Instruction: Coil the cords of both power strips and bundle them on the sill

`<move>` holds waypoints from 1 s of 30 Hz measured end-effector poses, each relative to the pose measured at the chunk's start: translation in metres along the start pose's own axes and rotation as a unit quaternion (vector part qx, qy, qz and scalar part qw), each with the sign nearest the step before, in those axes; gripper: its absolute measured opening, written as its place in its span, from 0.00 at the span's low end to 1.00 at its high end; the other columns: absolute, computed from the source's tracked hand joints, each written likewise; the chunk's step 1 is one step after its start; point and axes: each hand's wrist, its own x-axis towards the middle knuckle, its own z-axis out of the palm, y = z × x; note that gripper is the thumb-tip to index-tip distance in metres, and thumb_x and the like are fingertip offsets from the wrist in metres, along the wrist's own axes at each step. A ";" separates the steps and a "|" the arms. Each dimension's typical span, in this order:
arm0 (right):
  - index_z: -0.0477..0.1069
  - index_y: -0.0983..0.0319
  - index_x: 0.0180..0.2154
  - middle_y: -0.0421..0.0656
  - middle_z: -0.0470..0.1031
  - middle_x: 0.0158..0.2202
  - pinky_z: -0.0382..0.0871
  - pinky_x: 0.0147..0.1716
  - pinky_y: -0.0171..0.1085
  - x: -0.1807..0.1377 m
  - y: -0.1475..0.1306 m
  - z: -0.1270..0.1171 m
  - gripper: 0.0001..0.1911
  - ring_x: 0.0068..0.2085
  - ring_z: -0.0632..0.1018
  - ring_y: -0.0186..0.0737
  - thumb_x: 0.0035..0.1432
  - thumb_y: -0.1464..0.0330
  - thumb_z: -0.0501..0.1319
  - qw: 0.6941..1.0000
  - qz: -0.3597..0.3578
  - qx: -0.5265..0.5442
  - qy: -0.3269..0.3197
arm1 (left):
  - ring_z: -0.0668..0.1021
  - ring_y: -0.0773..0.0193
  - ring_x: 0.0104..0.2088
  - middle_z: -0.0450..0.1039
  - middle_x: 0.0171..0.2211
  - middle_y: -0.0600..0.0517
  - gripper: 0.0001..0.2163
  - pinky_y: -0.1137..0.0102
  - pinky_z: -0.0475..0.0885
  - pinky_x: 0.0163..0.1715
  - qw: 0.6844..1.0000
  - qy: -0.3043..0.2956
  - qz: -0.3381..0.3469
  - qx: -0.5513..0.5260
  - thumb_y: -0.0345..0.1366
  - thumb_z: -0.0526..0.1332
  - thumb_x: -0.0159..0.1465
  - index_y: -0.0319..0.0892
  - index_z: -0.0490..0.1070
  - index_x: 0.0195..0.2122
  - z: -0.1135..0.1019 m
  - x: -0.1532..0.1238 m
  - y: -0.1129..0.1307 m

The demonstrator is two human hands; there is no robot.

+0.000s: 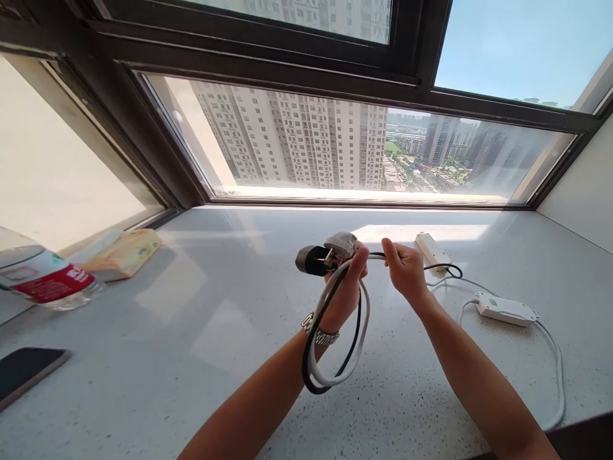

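The left hand [348, 281] is closed around a bundle of two looped cables, one black cable [311, 348] and one pale grey cable [360, 345], whose coils hang down from the fist over the wrist, where a silver metal wristwatch [318, 332] sits. Above the fist the two plug ends stick out to the left: a black plug [311, 260] with metal pins and, just behind it, a grey plug [341, 244]. The bundle is held in the air above the white speckled stone tabletop [201, 319], roughly at its middle.

The right hand [406, 268] is closed too, pinching a stretch of the black cable just right of the left fist; from there the cable runs on to the right and curves down onto the tabletop near a white power strip [432, 253] that lies close to the window. The two hands are near each other but not touching.

Further right on the tabletop lies a flat white rectangular adapter box [506, 309], with a thin white cord [558, 370] leading from it in a wide loop toward the front edge.

At the far left stand a clear plastic water bottle with a red label [45, 281] and, behind it, a yellowish soft pack of tissues [125, 253]. A dark smartphone [26, 372] lies flat near the left front corner. Behind everything a dark-framed window [268, 70] shows tall apartment blocks.
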 end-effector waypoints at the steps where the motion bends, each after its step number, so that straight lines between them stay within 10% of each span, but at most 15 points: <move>1: 0.57 0.61 0.16 0.36 0.55 0.14 0.50 0.22 0.34 0.001 0.004 0.001 0.33 0.20 0.57 0.30 0.62 0.45 0.46 1.000 -0.004 -0.003 -0.003 | 0.59 0.73 0.17 0.55 0.16 0.60 0.23 0.72 0.56 0.18 1.000 0.019 0.004 -0.013 0.58 0.65 0.51 0.43 0.64 0.24 -0.001 0.003 0.004; 5: 0.59 0.61 0.18 0.36 0.56 0.15 0.49 0.21 0.34 0.005 0.019 0.000 0.32 0.20 0.58 0.30 0.60 0.43 0.46 0.995 -0.027 0.004 -0.092 | 0.64 0.73 0.18 0.61 0.18 0.58 0.24 0.73 0.60 0.19 0.996 0.086 0.027 -0.023 0.57 0.69 0.47 0.41 0.64 0.20 -0.002 0.016 0.017; 9: 0.58 0.61 0.20 0.34 0.53 0.18 0.48 0.21 0.32 0.010 0.028 -0.007 0.29 0.22 0.56 0.29 0.56 0.43 0.53 0.966 -0.004 0.036 -0.255 | 0.74 0.67 0.27 0.67 0.21 0.55 0.26 0.70 0.70 0.30 0.998 0.020 0.029 -0.046 0.60 0.66 0.49 0.41 0.62 0.20 -0.004 0.025 0.027; 16: 0.57 0.59 0.21 0.33 0.53 0.19 0.47 0.19 0.32 0.014 0.052 -0.026 0.24 0.20 0.55 0.29 0.53 0.48 0.60 0.886 0.075 -0.061 -0.453 | 0.60 0.73 0.13 0.50 0.12 0.62 0.27 0.71 0.67 0.20 0.993 0.010 0.063 -0.104 0.61 0.64 0.51 0.43 0.55 0.20 -0.015 0.030 0.054; 21: 0.58 0.59 0.19 0.34 0.56 0.15 0.49 0.17 0.33 0.020 0.086 -0.037 0.25 0.17 0.58 0.30 0.49 0.48 0.62 0.896 0.145 -0.142 -0.395 | 0.53 0.75 0.12 0.46 0.12 0.62 0.27 0.74 0.57 0.13 0.975 0.129 0.180 -0.019 0.57 0.65 0.54 0.43 0.51 0.19 -0.031 0.037 0.072; 30: 0.67 0.60 0.22 0.42 0.70 0.20 0.54 0.21 0.34 0.032 0.088 -0.046 0.22 0.22 0.65 0.36 0.52 0.48 0.59 0.979 0.064 -0.188 -0.043 | 0.52 0.75 0.10 0.45 0.11 0.62 0.21 0.74 0.50 0.10 0.900 0.274 0.339 -0.009 0.39 0.50 0.70 0.43 0.48 0.20 -0.036 0.041 0.103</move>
